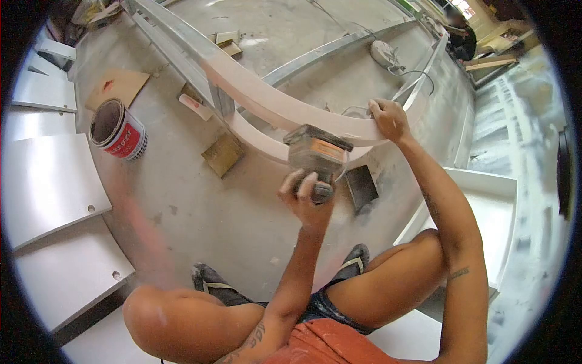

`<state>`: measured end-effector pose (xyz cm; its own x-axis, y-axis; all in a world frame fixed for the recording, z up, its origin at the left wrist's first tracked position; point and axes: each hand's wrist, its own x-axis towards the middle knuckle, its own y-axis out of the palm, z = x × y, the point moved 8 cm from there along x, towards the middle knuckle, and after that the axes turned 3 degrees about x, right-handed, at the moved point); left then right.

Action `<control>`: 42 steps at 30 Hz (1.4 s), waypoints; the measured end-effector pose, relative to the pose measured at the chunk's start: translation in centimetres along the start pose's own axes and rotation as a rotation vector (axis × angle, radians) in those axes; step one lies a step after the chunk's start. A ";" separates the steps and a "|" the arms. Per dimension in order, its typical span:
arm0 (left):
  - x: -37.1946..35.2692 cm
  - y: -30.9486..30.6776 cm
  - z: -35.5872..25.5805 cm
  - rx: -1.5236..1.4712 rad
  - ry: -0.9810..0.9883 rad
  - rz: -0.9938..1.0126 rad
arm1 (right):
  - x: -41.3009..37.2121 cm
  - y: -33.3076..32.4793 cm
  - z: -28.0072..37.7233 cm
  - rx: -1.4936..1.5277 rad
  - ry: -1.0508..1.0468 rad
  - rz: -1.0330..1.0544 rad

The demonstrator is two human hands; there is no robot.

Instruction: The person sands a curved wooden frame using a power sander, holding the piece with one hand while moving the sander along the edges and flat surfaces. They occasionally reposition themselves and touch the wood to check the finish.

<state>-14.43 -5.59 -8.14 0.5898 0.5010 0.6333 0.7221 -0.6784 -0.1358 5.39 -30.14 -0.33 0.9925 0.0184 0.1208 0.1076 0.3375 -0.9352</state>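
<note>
A black power sander [318,148] with an orange-brown label is in my left hand [308,197], fingers wrapped round its body. The sander is against the front edge of a pale, dusty curved frame [260,97]. My right hand [390,119] grips the upper curved rail farther right, its fingers closed over the rail. A second, lower curved rail [257,141] runs beneath it, partly hidden by the sander. On the floor beside the sander lies a dark flat block [362,189].
A red-and-white labelled can [119,130] stands at left near a brown board [117,85]. White panels [54,188] line the left side. A white open box [485,194] sits at right. A yellowish block [222,155] lies on the floor. Another person [462,37] is at the far right.
</note>
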 end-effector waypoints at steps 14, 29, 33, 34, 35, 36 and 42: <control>6.9 -4.0 10.6 -0.057 -0.124 0.044 | 0.1 0.1 -0.4 0.047 0.029 0.027; 1.8 -1.8 4.9 -0.037 -0.148 -0.017 | 0.1 0.3 -0.2 0.016 0.059 0.051; -0.4 -0.3 1.7 -0.044 -0.164 -0.021 | 0.2 0.2 -0.1 0.004 0.035 0.027; -0.7 -0.2 0.9 -0.052 -0.173 -0.028 | 0.2 0.2 0.0 0.001 0.031 0.028; -0.8 0.0 0.2 -0.053 -0.175 -0.032 | 0.2 0.2 0.0 0.001 0.033 0.025; -1.0 0.2 -0.5 -0.044 -0.162 -0.021 | 0.1 0.2 0.0 0.002 0.037 0.023; -0.8 0.7 -3.3 0.017 -0.071 0.025 | 0.2 0.2 -0.1 -0.011 0.023 0.024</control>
<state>-15.58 -8.25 -6.17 0.6313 0.5212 0.5743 0.7126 -0.6821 -0.1643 5.58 -30.15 -0.55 0.9959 0.0041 0.0909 0.0845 0.3270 -0.9412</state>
